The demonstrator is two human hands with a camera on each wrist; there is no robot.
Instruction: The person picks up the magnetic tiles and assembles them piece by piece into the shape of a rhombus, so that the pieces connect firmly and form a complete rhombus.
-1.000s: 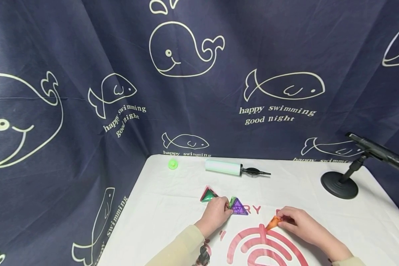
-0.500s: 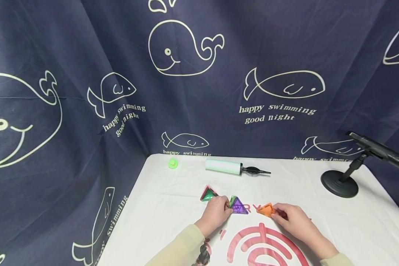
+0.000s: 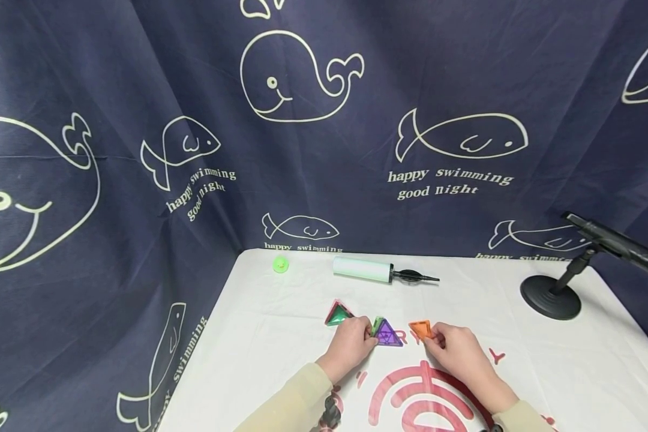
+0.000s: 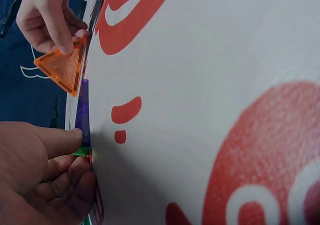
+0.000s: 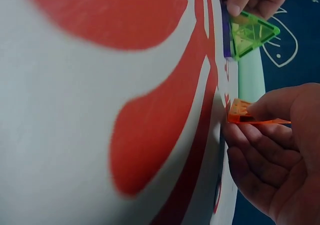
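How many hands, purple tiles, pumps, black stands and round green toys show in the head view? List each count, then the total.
Hands: 2
Purple tiles: 1
Pumps: 1
Black stands: 1
Round green toys: 1
Total: 6

on the navy curtain point(image 3: 324, 174), "happy swimming" over "good night" is running beneath the upper left fish drawing point(image 3: 189, 144) and the upper right fish drawing point(image 3: 472, 137). "happy swimming" is also showing under the small middle fish drawing point(image 3: 305, 228) (its lower edge is being cut off), while "swimming" is climbing beside the upright fish drawing point(image 3: 153, 372). on the white tablecloth point(image 3: 302, 288), red capitals "r" and "y" are standing together; another "y" is sitting farther right.
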